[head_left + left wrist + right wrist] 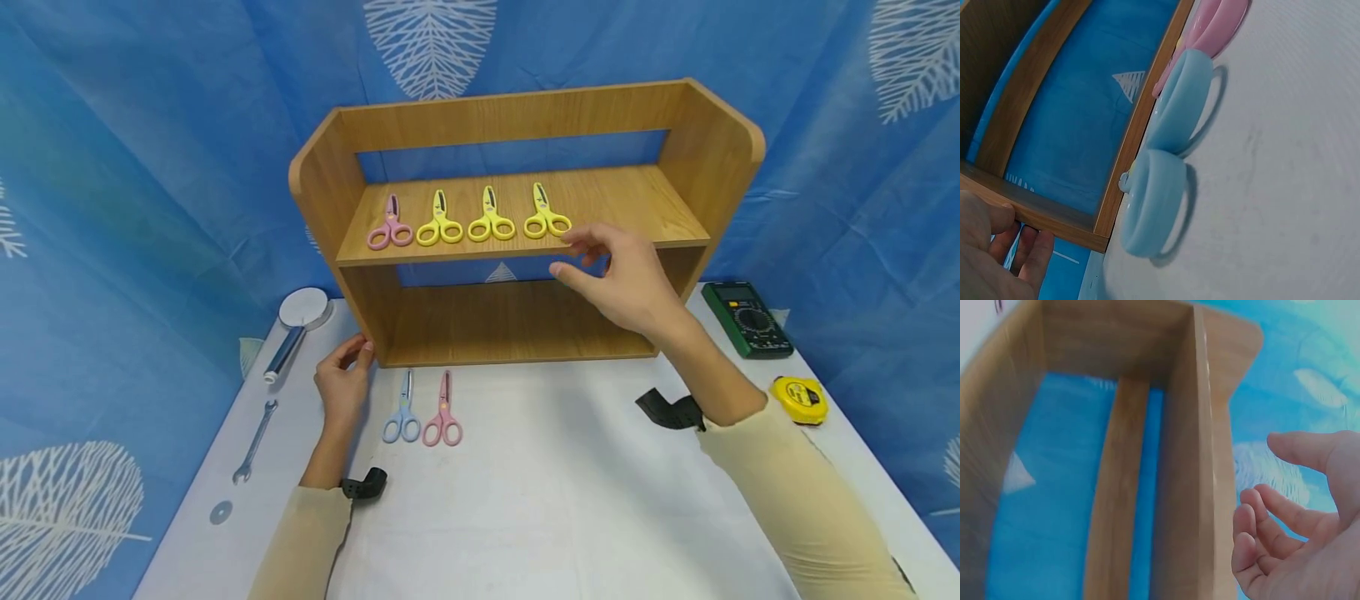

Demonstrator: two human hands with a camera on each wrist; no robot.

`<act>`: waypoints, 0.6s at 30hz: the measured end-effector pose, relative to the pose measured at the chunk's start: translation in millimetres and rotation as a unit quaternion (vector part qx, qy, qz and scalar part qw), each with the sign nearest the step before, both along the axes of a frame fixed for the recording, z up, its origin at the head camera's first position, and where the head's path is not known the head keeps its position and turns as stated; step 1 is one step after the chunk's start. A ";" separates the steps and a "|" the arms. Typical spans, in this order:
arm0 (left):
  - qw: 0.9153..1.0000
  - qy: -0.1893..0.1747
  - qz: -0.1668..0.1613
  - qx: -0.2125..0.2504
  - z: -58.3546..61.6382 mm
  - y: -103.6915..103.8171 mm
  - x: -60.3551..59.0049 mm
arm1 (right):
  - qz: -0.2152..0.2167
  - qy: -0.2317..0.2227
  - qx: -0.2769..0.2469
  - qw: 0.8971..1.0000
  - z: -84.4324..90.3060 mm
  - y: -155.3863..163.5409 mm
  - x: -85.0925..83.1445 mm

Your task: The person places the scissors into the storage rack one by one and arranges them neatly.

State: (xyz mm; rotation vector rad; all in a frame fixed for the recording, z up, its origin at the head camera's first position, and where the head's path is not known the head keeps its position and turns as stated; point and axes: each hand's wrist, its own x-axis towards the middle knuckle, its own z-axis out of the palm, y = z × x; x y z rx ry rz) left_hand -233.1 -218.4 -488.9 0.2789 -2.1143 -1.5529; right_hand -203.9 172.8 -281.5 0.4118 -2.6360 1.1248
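Note:
My left hand grips the left side panel of a wooden shelf near its bottom corner, thumb on the near face and fingers behind. My right hand is raised before the upper board's front edge, thumb and fingers apart, holding nothing. Its fingertips are close to the handle of the rightmost yellow scissors. Left of these, two more yellow scissors and pink scissors lie in a row, blades pointing back. Blue scissors and other pink scissors lie on the table below the shelf.
At the left are a white round-headed tool with a dark handle, a wrench and a washer. A green multimeter and a yellow tape measure lie at the right. Blue patterned cloth hangs behind.

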 end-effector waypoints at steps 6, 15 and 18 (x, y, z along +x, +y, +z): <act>1.000 0.010 -0.005 -0.001 1.2 -0.3 -0.5 | 0.068 -0.033 -0.029 0.997 -42.3 -20.3 28.7; 1.000 0.007 -0.001 -0.012 -1.1 0.0 2.8 | 0.129 -0.139 -0.064 0.980 -128.6 -79.1 49.4; 1.000 0.017 0.000 -0.012 -0.3 -0.8 1.9 | 0.143 -0.159 -0.069 0.974 -154.3 -95.4 49.0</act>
